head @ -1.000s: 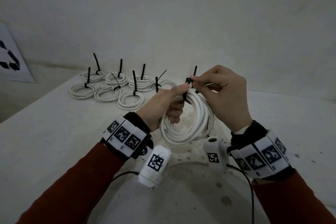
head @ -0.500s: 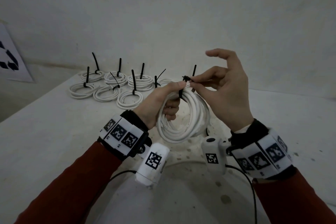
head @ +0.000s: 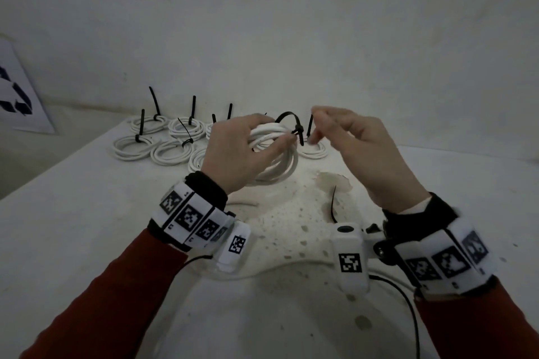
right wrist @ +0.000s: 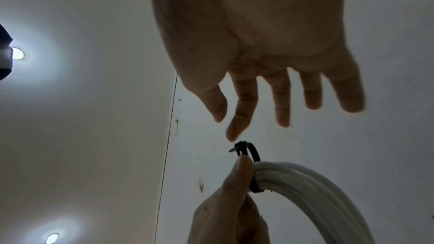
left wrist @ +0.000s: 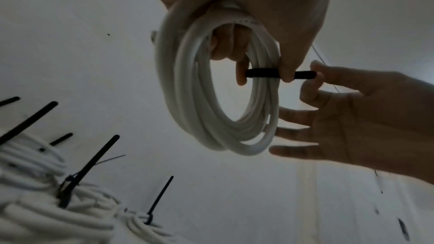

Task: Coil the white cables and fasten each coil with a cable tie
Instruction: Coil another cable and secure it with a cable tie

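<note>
While L hand (head: 239, 151) grips coil (left wrist: 211, 99), tie (head: 291, 125) now looped.
R hand (head: 358, 151) let go since 0.5 s ago, fingers loose.

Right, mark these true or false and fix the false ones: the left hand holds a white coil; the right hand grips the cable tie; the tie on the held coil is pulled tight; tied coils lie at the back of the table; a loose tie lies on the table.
1. The left hand holds a white coil. True.
2. The right hand grips the cable tie. False: its fingers are spread, just off the tie.
3. The tie on the held coil is pulled tight. False: it stands off the coil in a slack loop.
4. Tied coils lie at the back of the table. True.
5. A loose tie lies on the table. True.
</note>
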The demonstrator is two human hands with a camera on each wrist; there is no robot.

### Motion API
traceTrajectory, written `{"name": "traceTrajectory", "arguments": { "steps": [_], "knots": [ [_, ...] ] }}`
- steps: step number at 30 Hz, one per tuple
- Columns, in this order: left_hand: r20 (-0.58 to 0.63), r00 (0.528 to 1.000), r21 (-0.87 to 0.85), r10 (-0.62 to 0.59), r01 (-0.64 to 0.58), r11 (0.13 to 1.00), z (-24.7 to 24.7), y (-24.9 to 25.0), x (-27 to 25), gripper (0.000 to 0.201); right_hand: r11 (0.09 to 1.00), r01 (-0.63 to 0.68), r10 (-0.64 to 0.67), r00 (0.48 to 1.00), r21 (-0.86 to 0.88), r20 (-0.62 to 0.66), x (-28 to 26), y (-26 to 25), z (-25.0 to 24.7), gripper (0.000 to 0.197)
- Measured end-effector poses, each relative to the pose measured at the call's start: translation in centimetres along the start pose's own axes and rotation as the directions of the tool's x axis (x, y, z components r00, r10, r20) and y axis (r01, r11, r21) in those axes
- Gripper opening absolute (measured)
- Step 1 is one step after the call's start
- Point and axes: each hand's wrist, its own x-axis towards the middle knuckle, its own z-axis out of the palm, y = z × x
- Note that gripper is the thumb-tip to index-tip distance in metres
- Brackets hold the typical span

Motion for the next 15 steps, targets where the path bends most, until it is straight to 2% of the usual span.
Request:
{"name": "traceTrajectory", "arguments": {
  "steps": [1,4,6,9,12,15],
  "knots": [
    [-0.019,1.0,0.006,0.013,-0.013,1.0,0.0,-0.2,0.0,0.013,0.999,-0.047,0.048,0.998,-0.005,0.036,-0.1,0.0,0.1,0.033],
    [-0.035,0.998,0.019,0.061,-0.06,0.998,0.4,-0.6,-0.1,0.017,0.988,-0.156,0.156,0.98,-0.008,0.125,-0.4,0.0,0.3,0.021],
    [-0.025,0.996,0.02,0.084,-0.084,0.996,0.5,-0.7,-0.1,0.02,0.977,-0.201,0.187,0.967,0.071,0.174,-0.6,0.0,0.5,0.019],
    [-0.041,0.997,-0.018,0.059,-0.06,0.998,0.5,-0.5,-0.3,0.023,0.938,-0.28,0.23,0.944,0.206,0.239,-0.8,-0.3,0.7,0.017],
    [-0.096,0.995,-0.054,-0.012,0.007,0.999,0.7,-0.6,-0.3,0.023,0.94,-0.266,0.206,0.942,0.215,0.264,-1.1,-0.7,1.0,0.015],
    [-0.125,0.987,-0.069,-0.097,0.089,0.994,0.5,-1.3,-0.1,0.023,0.967,-0.214,0.174,0.951,0.137,0.257,-1.2,-0.5,1.5,0.017]
  ]
}}
